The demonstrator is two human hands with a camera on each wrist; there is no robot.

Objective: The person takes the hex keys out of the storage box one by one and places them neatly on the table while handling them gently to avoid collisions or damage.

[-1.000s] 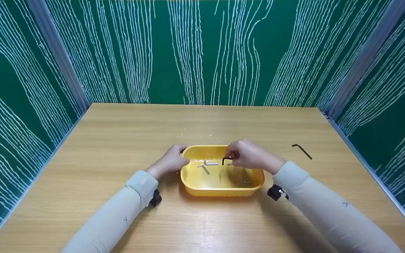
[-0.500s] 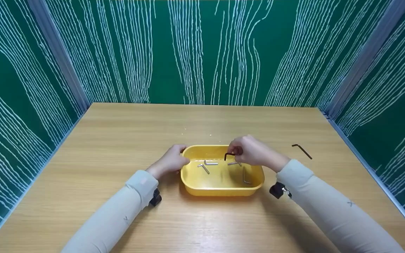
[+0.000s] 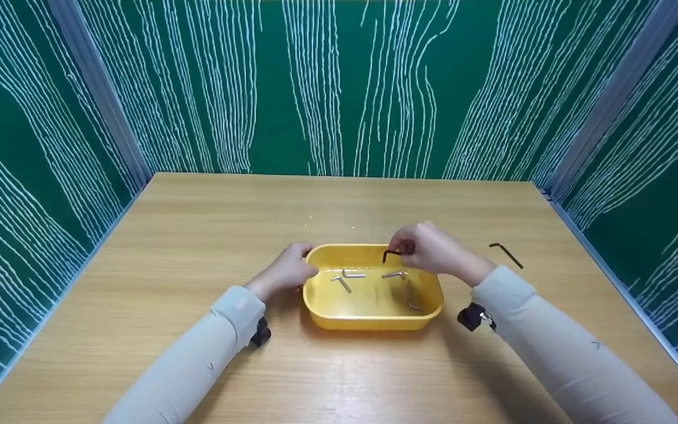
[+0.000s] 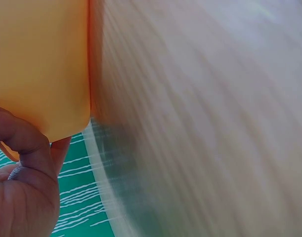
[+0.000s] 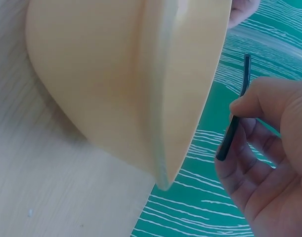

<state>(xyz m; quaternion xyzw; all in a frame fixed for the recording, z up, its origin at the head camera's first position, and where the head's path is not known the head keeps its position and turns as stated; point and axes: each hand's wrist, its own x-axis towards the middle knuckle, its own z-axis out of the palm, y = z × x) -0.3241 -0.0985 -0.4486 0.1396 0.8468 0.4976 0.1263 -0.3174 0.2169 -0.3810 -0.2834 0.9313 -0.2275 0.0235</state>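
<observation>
A yellow plastic tub (image 3: 345, 323) stands mid-table, and my left hand (image 3: 283, 271) grips its left rim, thumb on the inside. Between thumb and fingers my right hand (image 3: 430, 250) pinches a black hex key (image 3: 385, 257) above the tub's back right part. The right wrist view shows this black key (image 5: 228, 136) apart from the tub wall. On the tub floor lie several silver hex keys: two on the left, among them a short one (image 3: 354, 275), and two on the right, among them a longer one (image 3: 411, 295).
Another black hex key (image 3: 507, 255) lies on the wooden table (image 3: 227, 206) to the right of the tub. A few tiny white specks (image 3: 352, 227) are behind the tub. Green walls with white lines (image 3: 280, 88) enclose the back and both sides.
My right hand has risen and moved right and back with the black hex key, uncovering a silver hex key on the tub floor. My left hand stays on the rim.
</observation>
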